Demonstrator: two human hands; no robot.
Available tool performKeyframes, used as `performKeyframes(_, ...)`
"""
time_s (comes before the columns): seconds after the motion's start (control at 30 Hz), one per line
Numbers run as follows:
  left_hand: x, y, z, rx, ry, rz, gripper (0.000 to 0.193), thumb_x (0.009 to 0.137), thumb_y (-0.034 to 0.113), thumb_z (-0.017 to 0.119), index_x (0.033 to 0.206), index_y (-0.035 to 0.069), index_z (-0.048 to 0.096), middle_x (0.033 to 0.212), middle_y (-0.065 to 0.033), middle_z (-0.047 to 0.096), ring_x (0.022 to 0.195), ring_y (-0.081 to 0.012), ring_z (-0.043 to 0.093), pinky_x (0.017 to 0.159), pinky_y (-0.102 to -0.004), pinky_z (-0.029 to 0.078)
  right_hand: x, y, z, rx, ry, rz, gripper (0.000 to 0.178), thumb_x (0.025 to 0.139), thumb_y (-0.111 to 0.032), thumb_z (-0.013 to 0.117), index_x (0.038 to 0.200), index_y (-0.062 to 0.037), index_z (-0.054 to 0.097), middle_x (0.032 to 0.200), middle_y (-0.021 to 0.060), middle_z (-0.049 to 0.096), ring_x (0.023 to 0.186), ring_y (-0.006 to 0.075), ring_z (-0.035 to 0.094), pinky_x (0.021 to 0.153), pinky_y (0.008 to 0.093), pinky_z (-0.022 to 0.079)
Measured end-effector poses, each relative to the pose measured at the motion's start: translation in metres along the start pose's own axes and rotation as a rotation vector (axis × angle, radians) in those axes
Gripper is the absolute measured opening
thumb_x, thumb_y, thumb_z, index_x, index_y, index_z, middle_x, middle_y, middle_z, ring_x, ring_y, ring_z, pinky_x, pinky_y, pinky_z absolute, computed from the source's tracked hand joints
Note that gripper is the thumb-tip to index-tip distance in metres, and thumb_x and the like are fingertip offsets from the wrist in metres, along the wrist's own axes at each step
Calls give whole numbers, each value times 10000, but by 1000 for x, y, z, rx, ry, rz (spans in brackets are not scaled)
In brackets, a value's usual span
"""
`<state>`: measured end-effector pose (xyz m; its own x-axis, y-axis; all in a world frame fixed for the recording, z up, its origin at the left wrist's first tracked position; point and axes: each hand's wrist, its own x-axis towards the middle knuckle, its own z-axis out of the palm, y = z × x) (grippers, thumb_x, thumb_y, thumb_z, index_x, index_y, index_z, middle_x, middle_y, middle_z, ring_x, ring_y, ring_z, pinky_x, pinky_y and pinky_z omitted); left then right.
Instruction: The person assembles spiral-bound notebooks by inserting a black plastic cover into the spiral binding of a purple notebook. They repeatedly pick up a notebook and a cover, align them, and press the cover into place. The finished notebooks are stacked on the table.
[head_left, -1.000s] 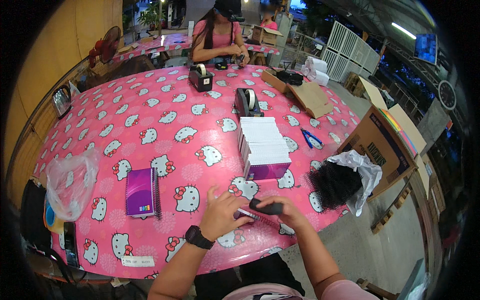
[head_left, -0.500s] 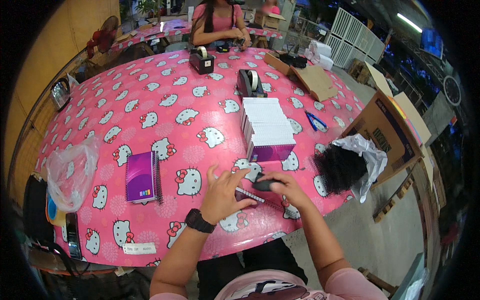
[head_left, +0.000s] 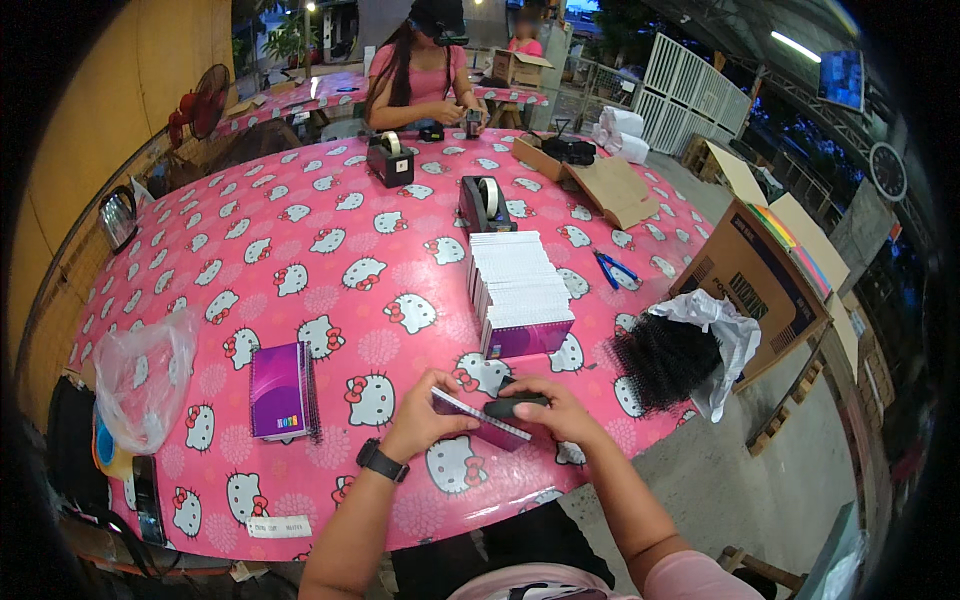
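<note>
The thin purple notebook [head_left: 480,420] sits tilted at the near edge of the pink patterned counter [head_left: 330,230], held between your hands. Your left hand [head_left: 425,415], a black watch [head_left: 382,461] on its wrist, is clamped on the notebook's left end. Your right hand [head_left: 555,408] is closed on a black spiral binding coil [head_left: 515,405] laid along the notebook's edge. Just beyond stands a row of stacked notebooks [head_left: 520,292]. A finished purple spiral notebook [head_left: 280,390] lies to your left, and a heap of black coils [head_left: 665,358] to your right.
</note>
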<state>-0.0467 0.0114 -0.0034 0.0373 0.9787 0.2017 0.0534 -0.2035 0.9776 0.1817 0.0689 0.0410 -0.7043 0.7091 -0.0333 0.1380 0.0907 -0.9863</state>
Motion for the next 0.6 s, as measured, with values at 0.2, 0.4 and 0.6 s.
performKeyframes(0.2, -3, 7, 3, -115, -39, -100, 431, 632, 60, 835, 890, 87, 490, 772, 36, 526, 675, -50, 507, 575, -212, 435, -3, -9, -4, -239, 23, -15, 536, 766, -446, 656, 1078, -10, 634, 1094, 102, 626, 1103, 222, 530, 987, 359, 365)
performKeyframes(0.4, -1, 7, 2, -21, -82, -80, 404, 662, -33, 789, 855, 94, 457, 793, 32, 512, 678, -44, 517, 566, -192, 440, -5, -14, 4, -14, -71, -80, 487, 789, -415, 652, 1075, -21, 633, 1085, 95, 611, 1094, 215, 525, 963, 353, 371)
performKeyframes(0.6, -3, 10, 3, -5, -88, -106, 398, 639, 9, 807, 835, 90, 470, 788, 30, 525, 732, -55, 506, 614, -212, 431, -3, -10, 7, 64, -14, -105, 396, 817, -312, 668, 1070, -12, 624, 1014, 69, 628, 989, 181, 559, 900, 325, 413)
